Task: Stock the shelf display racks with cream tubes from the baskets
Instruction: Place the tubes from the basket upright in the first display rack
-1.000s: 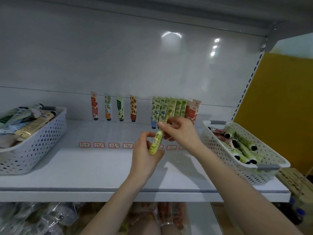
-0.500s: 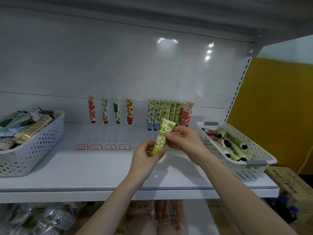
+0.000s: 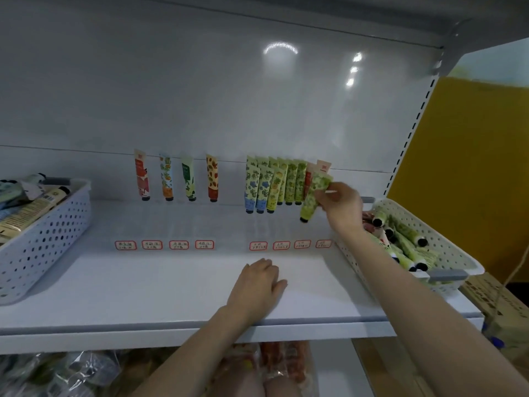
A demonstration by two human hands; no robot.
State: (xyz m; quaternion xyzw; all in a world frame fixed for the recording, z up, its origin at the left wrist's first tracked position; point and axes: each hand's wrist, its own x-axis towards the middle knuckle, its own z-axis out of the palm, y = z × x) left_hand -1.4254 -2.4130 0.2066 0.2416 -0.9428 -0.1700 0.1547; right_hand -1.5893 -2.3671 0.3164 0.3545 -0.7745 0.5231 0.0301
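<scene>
My right hand (image 3: pixel 340 206) pinches a green patterned cream tube (image 3: pixel 313 197), cap down, just in front of the right end of the tube row (image 3: pixel 274 184) standing against the shelf's back wall. That row holds several green, blue and red tubes. Further left stands a spaced group of tubes (image 3: pixel 177 177). My left hand (image 3: pixel 257 285) rests flat on the white shelf (image 3: pixel 160 287), palm down and holding nothing. The right basket (image 3: pixel 446 253) holds several green and red tubes.
A white perforated basket (image 3: pixel 43 239) with several cream tubes sits at the shelf's left end. Red-bordered price labels (image 3: pixel 164 244) line the shelf middle. A yellow wall (image 3: pixel 472 167) and a cardboard box (image 3: pixel 503 308) lie to the right; packaged goods fill the lower shelf (image 3: pixel 71 373).
My left hand let go of the green tube and dropped flat onto the shelf. My right hand carried the tube up and to the right, toward the row's right end.
</scene>
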